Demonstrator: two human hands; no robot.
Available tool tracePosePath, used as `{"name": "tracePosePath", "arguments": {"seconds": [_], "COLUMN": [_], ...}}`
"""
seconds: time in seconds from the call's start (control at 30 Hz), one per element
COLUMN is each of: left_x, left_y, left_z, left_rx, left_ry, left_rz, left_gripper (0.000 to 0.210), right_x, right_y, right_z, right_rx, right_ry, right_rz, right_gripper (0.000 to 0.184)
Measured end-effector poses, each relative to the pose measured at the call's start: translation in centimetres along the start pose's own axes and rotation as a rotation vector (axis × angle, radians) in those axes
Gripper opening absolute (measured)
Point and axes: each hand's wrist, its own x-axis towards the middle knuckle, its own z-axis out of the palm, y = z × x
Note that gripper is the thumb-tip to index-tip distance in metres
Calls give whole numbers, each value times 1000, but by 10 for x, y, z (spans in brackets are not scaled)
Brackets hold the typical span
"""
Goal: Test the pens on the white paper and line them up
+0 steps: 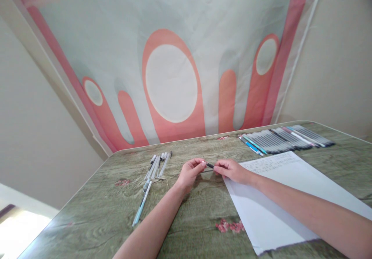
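Between my two hands a pen with a dark middle part (209,165) is held over the table. My left hand (190,172) pinches its left end, where a small white bit shows at the fingertips. The fingers of my right hand (231,170) are closed on the other end, and that wrist lies over the upper left edge of a large white sheet of paper (270,208). Rows of small handwriting run along the sheet's top. Just below the held pen is a thin dark line, either another slim piece or a shadow; I cannot tell which.
Left of my hands lies a loose group of pens (157,166), with a light blue pen (141,204) nearer me. A long row of pens (285,139) lines the back right. The wood-patterned table (101,201) meets a wall with a printed hanging (171,84).
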Motion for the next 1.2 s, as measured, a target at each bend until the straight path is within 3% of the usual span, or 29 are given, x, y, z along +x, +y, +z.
{"name": "tracePosePath", "arguments": {"seconds": [0.1, 0.37, 0.63, 0.83, 0.93, 1.07, 1.2], "left_x": [0, 1, 2, 2, 2, 3, 3], "left_y": [0, -4, -6, -6, -6, -7, -7], "left_z": [1, 0, -2, -2, -2, -3, -3], "left_rx": [-7, 24, 7, 14, 8, -7, -6], "left_ry": [3, 8, -7, 22, 13, -9, -13], "left_rz": [-2, 13, 9, 3, 3, 8, 13], "left_gripper": [31, 31, 29, 34, 32, 28, 28], "right_x": [-1, 1, -1, 0, 0, 0, 1], "right_y": [-4, 11, 0, 9, 9, 4, 7], "right_z": [0, 5, 1, 4, 3, 2, 4], "right_rx": [-21, 8, -43, 38, 3, -8, 41], "right_ry": [-26, 72, -35, 76, 37, -24, 44], "right_rz": [0, -27, -13, -31, -12, -17, -20], "right_gripper": [40, 31, 35, 31, 26, 35, 31]}}
